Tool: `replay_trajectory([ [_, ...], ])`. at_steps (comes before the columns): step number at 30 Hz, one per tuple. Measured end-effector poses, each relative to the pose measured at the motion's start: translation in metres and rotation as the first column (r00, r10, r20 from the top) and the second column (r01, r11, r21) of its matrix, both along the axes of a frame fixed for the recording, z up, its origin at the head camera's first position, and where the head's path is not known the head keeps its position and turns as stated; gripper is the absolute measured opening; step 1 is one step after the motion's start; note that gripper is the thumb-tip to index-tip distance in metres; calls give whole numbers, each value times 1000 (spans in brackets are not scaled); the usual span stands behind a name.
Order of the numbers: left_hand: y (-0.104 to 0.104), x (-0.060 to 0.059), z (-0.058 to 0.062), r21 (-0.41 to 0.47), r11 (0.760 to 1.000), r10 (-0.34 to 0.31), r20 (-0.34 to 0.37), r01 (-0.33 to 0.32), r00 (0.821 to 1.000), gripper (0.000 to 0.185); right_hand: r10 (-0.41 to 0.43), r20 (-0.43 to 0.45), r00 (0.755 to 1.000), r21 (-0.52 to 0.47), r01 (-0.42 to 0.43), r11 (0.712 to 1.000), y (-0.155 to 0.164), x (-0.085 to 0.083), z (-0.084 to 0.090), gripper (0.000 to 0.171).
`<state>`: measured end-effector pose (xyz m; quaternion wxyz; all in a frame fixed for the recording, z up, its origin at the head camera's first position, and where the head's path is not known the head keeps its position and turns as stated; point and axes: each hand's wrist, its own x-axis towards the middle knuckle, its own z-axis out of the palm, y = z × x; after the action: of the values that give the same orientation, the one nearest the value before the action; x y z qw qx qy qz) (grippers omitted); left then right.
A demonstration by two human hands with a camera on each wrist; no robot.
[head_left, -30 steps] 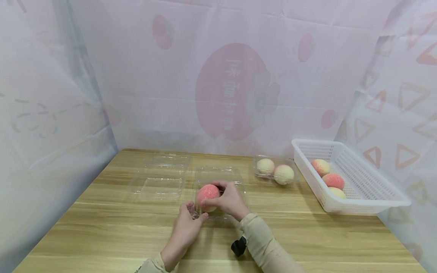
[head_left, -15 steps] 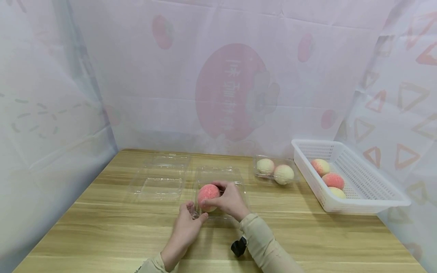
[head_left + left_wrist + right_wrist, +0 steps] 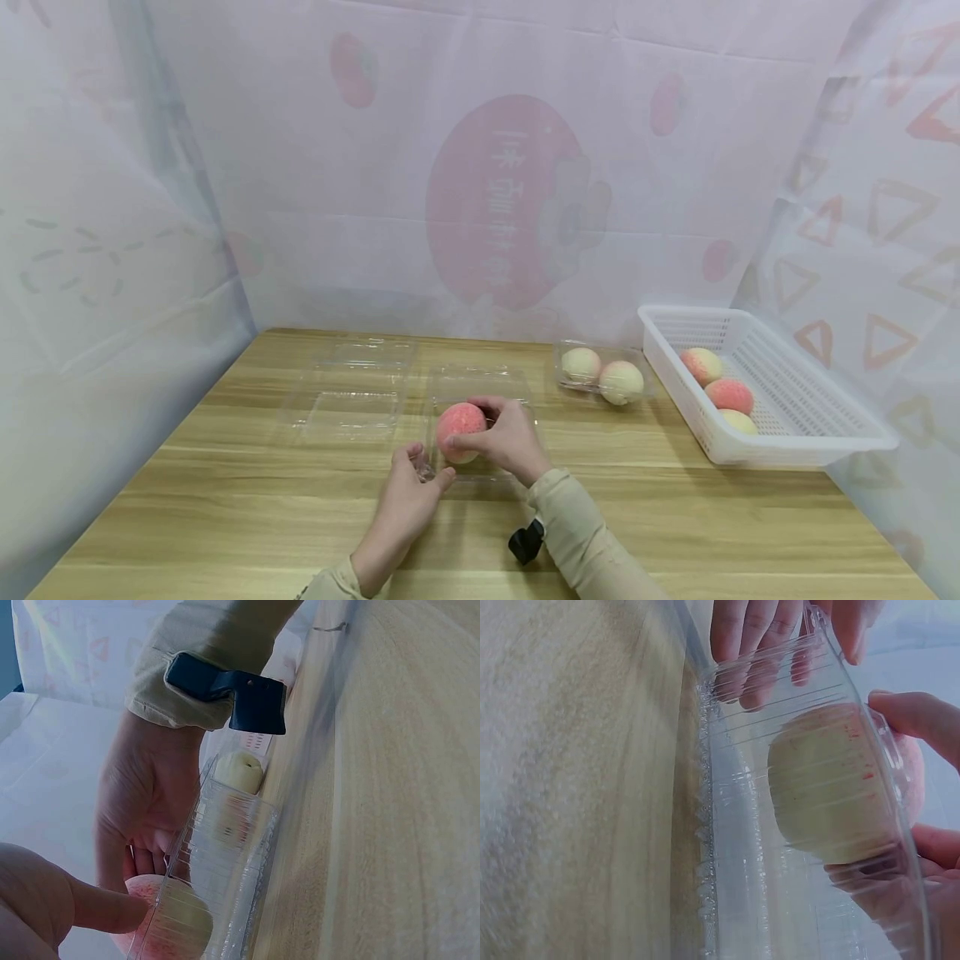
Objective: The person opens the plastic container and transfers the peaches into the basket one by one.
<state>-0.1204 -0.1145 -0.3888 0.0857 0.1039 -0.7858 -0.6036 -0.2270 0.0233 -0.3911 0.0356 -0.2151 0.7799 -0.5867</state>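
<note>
A pink-and-cream peach (image 3: 459, 432) sits inside the near half of an opened clear plastic clamshell box (image 3: 487, 478) at the middle of the table. My right hand (image 3: 512, 442) grips this peach, thumb on the near side and fingers behind it. At the box's left front corner my left hand (image 3: 411, 492) holds the clear wall, its thumb by the rim. Through the transparent side in the right wrist view, the peach's pale underside (image 3: 829, 787) shows, with the left fingers (image 3: 757, 645) against the end wall. The peach's lower edge in the box is partly hidden by my right thumb in the head view.
Another open clear box (image 3: 352, 412) lies to the left. At the back right, a clear box (image 3: 566, 385) contains two pale peaches (image 3: 621, 382). A white perforated basket (image 3: 817, 450) with several peaches (image 3: 729, 395) stands on the right. Fabric walls enclose the table (image 3: 225, 517).
Hardly anything moves. The head view shifts slightly, while both hands keep their hold on the peach and the box.
</note>
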Motion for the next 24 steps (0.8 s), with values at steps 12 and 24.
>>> replay_trajectory([
  [12, 0, -1, -2, -11, 1000, -7, 1, 7, 1000, 69, -19, 1, 1000, -33, 19, 999, 6, -3, -1, 60],
  [24, 0, -1, -3, 3, 1000, -14, 10, 14, 1000, 72, -12, 28, 1000, -68, 14, 998, 11, -3, 0, 62],
])
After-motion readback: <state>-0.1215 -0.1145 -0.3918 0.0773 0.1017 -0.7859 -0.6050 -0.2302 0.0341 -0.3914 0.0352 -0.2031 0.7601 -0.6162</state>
